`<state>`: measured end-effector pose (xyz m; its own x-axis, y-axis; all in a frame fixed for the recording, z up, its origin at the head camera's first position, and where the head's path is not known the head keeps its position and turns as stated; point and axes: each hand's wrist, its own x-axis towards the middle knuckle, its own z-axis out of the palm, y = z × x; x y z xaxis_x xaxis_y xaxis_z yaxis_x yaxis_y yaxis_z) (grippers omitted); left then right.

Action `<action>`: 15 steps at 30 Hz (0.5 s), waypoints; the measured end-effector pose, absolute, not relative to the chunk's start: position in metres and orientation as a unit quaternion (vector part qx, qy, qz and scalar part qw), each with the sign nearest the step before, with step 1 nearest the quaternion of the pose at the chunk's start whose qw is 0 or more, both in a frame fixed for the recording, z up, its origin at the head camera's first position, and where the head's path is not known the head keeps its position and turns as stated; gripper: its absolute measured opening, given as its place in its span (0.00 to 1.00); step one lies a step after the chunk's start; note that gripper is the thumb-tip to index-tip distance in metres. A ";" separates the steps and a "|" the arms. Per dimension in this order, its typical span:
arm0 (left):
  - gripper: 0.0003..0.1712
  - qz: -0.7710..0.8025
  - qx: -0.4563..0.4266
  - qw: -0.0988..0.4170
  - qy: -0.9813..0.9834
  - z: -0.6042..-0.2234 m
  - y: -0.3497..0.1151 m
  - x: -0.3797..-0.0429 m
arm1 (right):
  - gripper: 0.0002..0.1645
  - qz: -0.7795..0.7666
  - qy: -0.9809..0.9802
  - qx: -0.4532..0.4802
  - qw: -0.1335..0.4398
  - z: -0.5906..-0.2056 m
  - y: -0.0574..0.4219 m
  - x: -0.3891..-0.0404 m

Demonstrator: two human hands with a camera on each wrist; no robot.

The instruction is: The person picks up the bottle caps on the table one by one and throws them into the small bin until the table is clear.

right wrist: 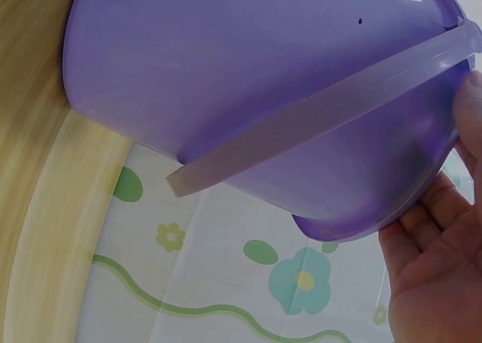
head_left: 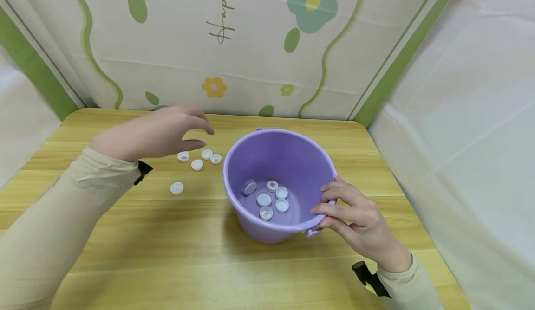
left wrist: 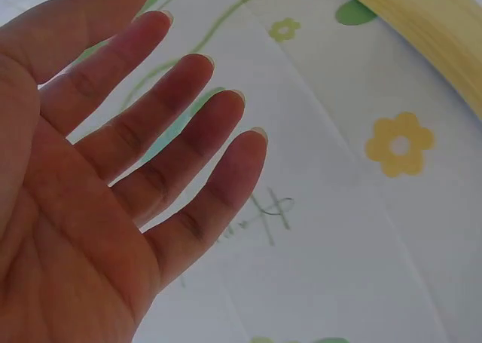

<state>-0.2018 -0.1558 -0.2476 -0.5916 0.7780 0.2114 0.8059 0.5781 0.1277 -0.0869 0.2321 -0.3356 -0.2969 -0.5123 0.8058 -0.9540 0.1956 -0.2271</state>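
A purple bucket [head_left: 279, 157] stands on the wooden table, its mouth facing up toward the head camera. Several small round white caps [head_left: 264, 199] lie on its floor. My right hand [head_left: 359, 219] grips the bucket's right rim, fingers over the edge and thumb below, near the handle joint. In the right wrist view the bucket's handle [right wrist: 324, 105] hangs down along its outer side. My left hand [head_left: 156, 131] hovers above the table left of the bucket, fingers relaxed and apart, holding nothing. Several loose white caps [head_left: 197, 164] lie below and beside it.
A single white cap [head_left: 177, 188] lies nearer the front than the other loose ones. A white cloth with printed flowers [head_left: 259, 45] hangs behind the table's far edge. Plain white sheeting [head_left: 468, 152] borders the right side of the wooden table [head_left: 200, 263].
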 end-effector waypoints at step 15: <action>0.14 -0.094 -0.417 0.043 -0.903 -0.310 -0.211 -0.199 | 0.13 0.378 -0.713 0.512 0.295 -0.337 0.232 -0.088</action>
<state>-0.1986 -0.2109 -0.3099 -0.6478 0.7456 0.1562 0.7618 0.6340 0.1329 -0.0881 0.2322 -0.3365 -0.3018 -0.5073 0.8072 -0.9528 0.1898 -0.2369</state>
